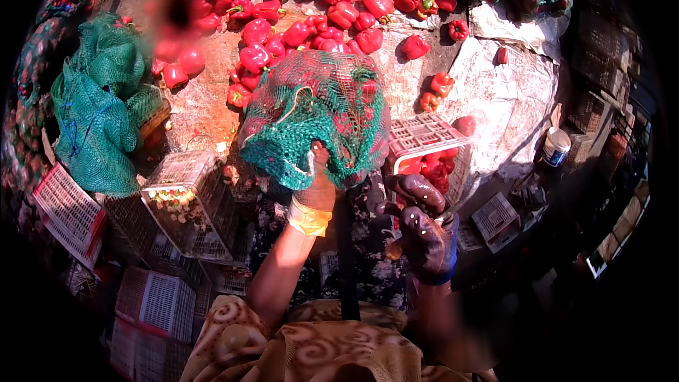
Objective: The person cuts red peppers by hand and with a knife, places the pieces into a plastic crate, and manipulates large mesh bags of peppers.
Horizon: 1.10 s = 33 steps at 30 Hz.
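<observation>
Green mesh sack, rounded and bulging (pixel 318 99): located directly ahead of the person. The left hand (pixel 318 173) grasps its bunched edge; the dark-gloved right hand (pixel 422 221), fingers parted, holds nothing visible near the white slatted plastic crate (pixel 426 131). For steadier control, grip with both hands, clear of the loose, glossy red bell peppers (pixel 342 14) beyond.

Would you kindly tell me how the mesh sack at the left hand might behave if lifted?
The mesh sack would probably sag and shift, since its netting bunches loosely at the left hand. It is likely fairly heavy, as red peppers bulge inside it. Its rounded shape suggests it might roll if pushed.
</observation>
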Motion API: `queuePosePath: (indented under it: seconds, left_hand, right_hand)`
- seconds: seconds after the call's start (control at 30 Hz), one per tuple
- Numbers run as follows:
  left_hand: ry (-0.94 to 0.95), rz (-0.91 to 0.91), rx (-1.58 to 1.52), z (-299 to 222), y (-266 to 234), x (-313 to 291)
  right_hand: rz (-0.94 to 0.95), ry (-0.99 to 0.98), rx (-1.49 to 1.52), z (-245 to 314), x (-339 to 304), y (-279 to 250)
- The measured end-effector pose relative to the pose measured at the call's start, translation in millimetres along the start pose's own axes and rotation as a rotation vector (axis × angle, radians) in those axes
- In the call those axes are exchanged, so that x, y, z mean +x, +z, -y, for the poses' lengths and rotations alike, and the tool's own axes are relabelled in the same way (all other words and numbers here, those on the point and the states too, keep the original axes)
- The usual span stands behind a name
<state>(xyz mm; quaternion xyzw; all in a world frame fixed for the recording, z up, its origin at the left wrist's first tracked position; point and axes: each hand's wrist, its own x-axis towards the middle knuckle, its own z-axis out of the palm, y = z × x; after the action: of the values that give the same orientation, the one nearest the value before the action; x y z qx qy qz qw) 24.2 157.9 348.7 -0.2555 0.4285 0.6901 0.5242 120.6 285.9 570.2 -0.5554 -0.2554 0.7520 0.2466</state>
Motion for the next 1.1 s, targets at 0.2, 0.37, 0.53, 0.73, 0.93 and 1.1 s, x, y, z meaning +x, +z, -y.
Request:
queuePosePath:
  seconds: [0.2, 0.37, 0.53, 0.73, 0.93, 1.1]
  left_hand:
    - [0.009, 0.221, 0.858, -134.0, -15.0, -62.6]
    - [-0.073, 0.101, 0.087, -271.9, -82.9, -99.9]
    - [0.080, -0.178, 0.280, -361.0, -208.2, -51.5]
    - [0.079, -0.611, 0.387, -392.7, -301.8, 4.5]
    - [0.094, -0.657, 0.814, -443.8, -396.7, 24.9]
    - [0.049, -0.641, 0.873, -435.9, -400.8, 20.8]
  right_hand:
    - [-0.318, -0.014, 0.691, -89.8, 48.9, -75.8]
    - [-0.480, 0.097, 0.866, -199.1, 96.6, -74.2]
    - [-0.419, 0.072, 0.669, -254.6, 137.0, -38.3]
    - [-0.475, 0.137, -0.216, -321.9, 223.4, -62.4]
    - [-0.055, 0.208, -0.174, -376.7, 300.5, -43.4]
    - [0.049, 0.243, -0.280, -402.1, 327.1, 1.5]
